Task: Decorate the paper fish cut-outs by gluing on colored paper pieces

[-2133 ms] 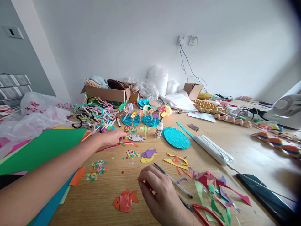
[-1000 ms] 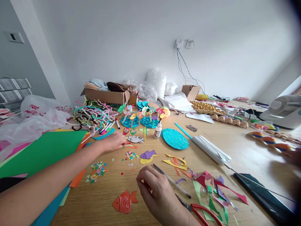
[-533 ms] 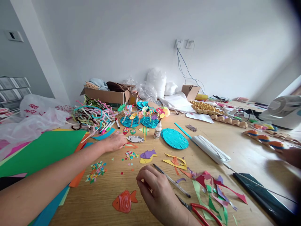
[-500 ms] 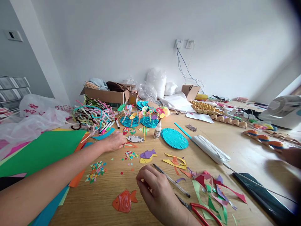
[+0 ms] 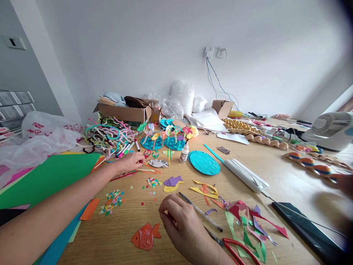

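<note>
My left hand point(image 5: 131, 163) reaches across the table, palm down, with its fingers bent together beside a grey-and-white paper fish point(image 5: 158, 163). Thin coloured paper strips point(image 5: 149, 170) lie just below its fingertips; what the fingers hold, if anything, is hidden. Loosely curled on the tabletop, my right hand point(image 5: 182, 224) has thumb and forefinger drawn together and nothing visible in them. To its left is an orange paper fish point(image 5: 145, 236). A pen point(image 5: 202, 212) and red-handled scissors point(image 5: 234, 244) lie to its right. Beyond it, a purple paper fish point(image 5: 173, 181) overlaps a yellow one.
Paper scraps point(image 5: 248, 224) spread at the right near a dark tablet-like slab point(image 5: 306, 228). A glue bottle point(image 5: 184, 152) stands beside a blue textured disc point(image 5: 204, 162). Confetti point(image 5: 112, 201) and coloured sheets point(image 5: 52, 180) lie left. Another person's hand point(image 5: 346, 184) is at the far right.
My left hand has drawn back a little to the left, uncovering more of the paper strips. My right hand stays in place.
</note>
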Demonstrator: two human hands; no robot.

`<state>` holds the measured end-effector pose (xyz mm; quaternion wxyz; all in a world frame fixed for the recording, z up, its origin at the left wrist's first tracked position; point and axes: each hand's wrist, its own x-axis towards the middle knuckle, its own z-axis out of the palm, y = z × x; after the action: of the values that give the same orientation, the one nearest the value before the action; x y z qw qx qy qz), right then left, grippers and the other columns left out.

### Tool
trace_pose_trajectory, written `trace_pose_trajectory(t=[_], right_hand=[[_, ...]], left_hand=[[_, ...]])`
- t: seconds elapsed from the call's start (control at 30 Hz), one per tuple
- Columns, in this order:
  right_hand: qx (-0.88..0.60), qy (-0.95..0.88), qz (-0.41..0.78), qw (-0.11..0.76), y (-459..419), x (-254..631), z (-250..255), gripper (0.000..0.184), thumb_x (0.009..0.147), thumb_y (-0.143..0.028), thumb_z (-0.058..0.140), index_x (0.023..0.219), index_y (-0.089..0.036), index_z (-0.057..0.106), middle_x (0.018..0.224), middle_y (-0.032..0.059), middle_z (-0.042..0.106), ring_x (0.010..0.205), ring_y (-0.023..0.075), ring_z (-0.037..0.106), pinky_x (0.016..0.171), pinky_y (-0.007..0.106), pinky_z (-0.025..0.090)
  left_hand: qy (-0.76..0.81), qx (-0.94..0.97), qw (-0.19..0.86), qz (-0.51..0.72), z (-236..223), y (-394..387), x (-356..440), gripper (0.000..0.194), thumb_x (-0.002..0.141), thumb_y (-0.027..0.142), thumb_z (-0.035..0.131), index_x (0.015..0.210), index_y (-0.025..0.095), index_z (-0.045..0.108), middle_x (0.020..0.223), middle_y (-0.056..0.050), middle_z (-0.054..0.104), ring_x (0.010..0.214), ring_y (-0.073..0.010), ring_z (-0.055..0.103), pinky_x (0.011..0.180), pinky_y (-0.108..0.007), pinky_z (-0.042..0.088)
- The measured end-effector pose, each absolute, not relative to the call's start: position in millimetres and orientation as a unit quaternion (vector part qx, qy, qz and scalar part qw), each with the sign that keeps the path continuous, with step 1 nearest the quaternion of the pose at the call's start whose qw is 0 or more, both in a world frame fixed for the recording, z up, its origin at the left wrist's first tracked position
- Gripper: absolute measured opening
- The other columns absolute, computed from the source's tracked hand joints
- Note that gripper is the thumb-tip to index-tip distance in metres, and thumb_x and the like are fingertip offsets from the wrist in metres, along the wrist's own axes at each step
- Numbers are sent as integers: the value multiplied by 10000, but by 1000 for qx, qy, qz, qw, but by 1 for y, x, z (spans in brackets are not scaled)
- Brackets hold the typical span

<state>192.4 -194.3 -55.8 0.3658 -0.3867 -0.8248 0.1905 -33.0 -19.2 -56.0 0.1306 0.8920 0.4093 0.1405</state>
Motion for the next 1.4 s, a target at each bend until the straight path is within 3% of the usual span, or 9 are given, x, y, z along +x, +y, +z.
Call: trace_pose_trajectory(t=[0.17,0.4,0.5,0.63,0.83,0.93,1.07,1.23,1.4], right_hand=[[-388,-826,188,363,-195,192,-56,183,771,-24,423,751,-190,498,746,25,572,644,116,516,570,197,364],[-396,-827,198,347,-194,193,-58,180,778,-33,424,749,-193,500,757,20,572,648,113,512,575,199,362],[-395,-826,199,349,-194,193,-59,181,774,-29,423,748,-192,499,754,18,570,650,111,513,579,197,362],[-401,-816,192,368,-191,194,-62,169,769,-39,433,754,-189,509,739,13,563,646,109,507,580,197,360],[-460,-741,258,416,-184,194,-63,115,763,-107,460,689,-182,505,617,-20,504,537,90,463,517,197,333],[-461,-663,401,432,-182,194,-60,65,788,-238,489,754,-184,502,516,-53,471,460,88,443,465,198,333],[-412,-585,524,461,-183,197,-52,246,795,-423,499,815,-178,491,531,-51,486,463,90,458,442,200,353],[-426,-634,489,421,-185,194,-42,233,762,-404,551,789,-177,505,596,-46,491,512,87,495,458,193,360],[-434,-672,439,409,-190,189,-39,160,772,-289,515,658,-178,493,547,-49,470,486,76,461,457,188,337]], left_hand=[[453,837,222,211,-49,-16,-37,107,701,256,480,666,176,542,597,34,499,561,-125,457,528,-220,345],[485,732,343,333,-46,-10,-47,211,676,382,516,704,174,493,553,57,440,481,-93,420,469,-201,333],[479,697,391,363,-39,-14,-50,261,670,413,547,735,170,476,618,38,501,459,-68,402,459,-191,331],[447,677,450,372,-19,-30,-44,275,689,410,568,774,176,450,752,2,590,461,-47,399,461,-183,335],[388,708,502,311,12,-85,-4,164,732,305,575,784,173,493,756,12,604,502,-56,428,484,-185,340],[374,778,446,238,19,-115,17,83,740,257,539,740,180,505,641,56,504,528,-74,420,490,-188,324],[378,853,302,197,23,-141,30,64,751,216,494,695,185,504,599,57,442,564,-99,408,512,-210,302],[395,887,174,162,19,-155,30,87,786,217,488,704,190,480,635,41,488,587,-116,430,528,-226,290],[398,892,174,123,16,-165,29,63,767,198,506,706,188,519,699,21,569,642,-132,491,547,-225,312]])
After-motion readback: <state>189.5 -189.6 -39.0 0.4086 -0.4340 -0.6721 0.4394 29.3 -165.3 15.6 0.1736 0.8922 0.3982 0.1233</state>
